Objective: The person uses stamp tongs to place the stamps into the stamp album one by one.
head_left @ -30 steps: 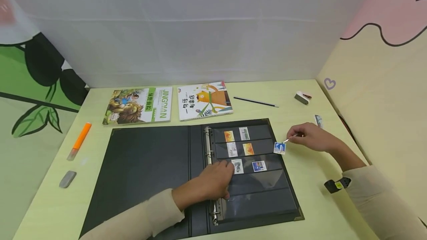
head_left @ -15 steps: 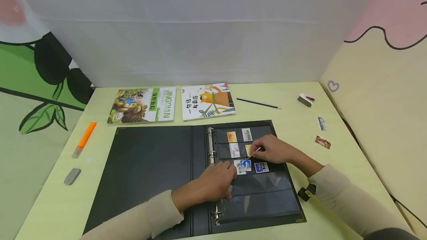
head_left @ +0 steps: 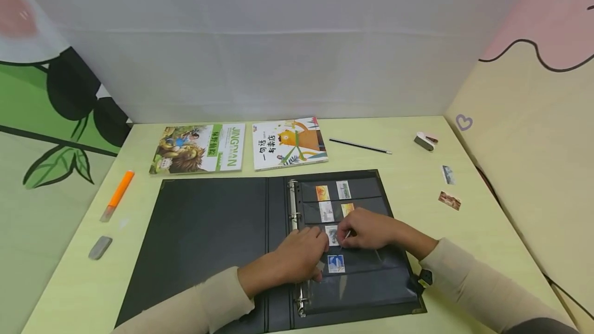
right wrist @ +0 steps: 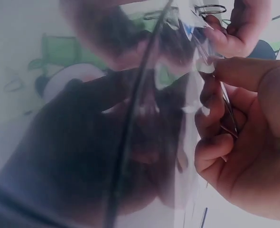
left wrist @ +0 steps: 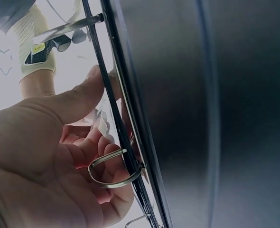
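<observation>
A black ring-binder stamp album (head_left: 209, 241) lies open, its right page (head_left: 371, 287) banded with clear pocket strips. My left hand (head_left: 297, 254) is at that page's ring side, thumb and fingers pinching the edge of a clear strip. In my right hand (head_left: 368, 228) are thin metal tweezers (right wrist: 230, 111), gripped just above the third row. A blue-and-white stamp (head_left: 336, 264) lies at the fourth row; whether it is tucked under the strip I cannot tell. Higher rows hold several stamps, including a grey one (head_left: 331, 235) beside my right fingers. My right hand hides part of the third row.
Two loose stamps, one bluish (head_left: 448, 174) and one brown (head_left: 449, 200), lie right of the album. Behind it are two books (head_left: 290, 143), a pencil (head_left: 360, 146) and a small stapler (head_left: 424, 142). An orange marker (head_left: 118, 192) and grey eraser (head_left: 100, 247) lie left.
My right hand has carried the blue-and-white stamp by tweezers from the album's right edge to the fourth row. The stamp is now apart from the tweezers. My left hand has stayed put.
</observation>
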The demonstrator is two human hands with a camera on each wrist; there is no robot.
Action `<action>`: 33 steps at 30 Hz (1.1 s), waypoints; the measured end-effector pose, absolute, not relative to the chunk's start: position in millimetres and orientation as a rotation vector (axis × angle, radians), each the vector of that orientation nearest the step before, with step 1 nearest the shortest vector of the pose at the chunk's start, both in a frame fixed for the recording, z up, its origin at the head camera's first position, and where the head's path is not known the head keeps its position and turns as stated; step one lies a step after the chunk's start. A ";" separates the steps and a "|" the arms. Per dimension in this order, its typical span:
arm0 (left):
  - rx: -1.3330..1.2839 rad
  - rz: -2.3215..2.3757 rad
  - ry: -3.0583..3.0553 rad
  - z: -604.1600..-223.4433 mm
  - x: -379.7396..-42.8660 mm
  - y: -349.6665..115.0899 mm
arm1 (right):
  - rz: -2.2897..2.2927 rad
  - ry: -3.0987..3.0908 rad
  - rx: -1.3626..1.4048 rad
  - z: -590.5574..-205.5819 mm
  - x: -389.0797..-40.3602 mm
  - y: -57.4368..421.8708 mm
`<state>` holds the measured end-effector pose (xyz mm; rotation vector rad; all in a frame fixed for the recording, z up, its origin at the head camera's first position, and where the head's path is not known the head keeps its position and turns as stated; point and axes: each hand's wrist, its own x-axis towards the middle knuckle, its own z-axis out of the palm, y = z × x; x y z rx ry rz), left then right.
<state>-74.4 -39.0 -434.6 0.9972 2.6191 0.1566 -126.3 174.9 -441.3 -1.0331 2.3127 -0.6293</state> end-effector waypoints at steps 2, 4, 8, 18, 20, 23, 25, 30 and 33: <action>0.991 0.155 2.616 -435.0 -74.7 -38.9 | -0.613 2.301 -1.051 -439.3 -127.5 174.9; 0.992 0.153 2.614 -435.2 -75.0 -39.0 | -0.606 2.288 -1.077 -439.0 -129.1 175.0; 1.007 0.147 2.614 -436.1 -75.4 -39.3 | -0.609 2.260 -1.153 -440.6 -131.8 173.8; 1.002 0.151 2.618 -437.0 -74.9 -38.5 | -0.652 2.353 -0.991 -430.7 -146.3 207.3; 1.009 0.154 2.624 -436.7 -75.0 -38.1 | -0.642 2.440 -0.906 -425.7 -152.6 229.2; 1.017 0.154 2.622 -436.3 -75.0 -38.0 | -0.673 2.527 -0.745 -422.4 -158.3 265.9; 1.018 0.152 2.615 -436.0 -74.8 -38.2 | -0.708 2.567 -0.660 -424.1 -160.3 292.1; 1.013 0.162 2.600 -434.6 -74.3 -38.6 | -0.838 2.592 -0.421 -426.7 -160.6 358.8; 1.013 0.168 2.600 -433.7 -73.5 -39.4 | -0.837 2.611 -0.274 -423.7 -157.3 394.6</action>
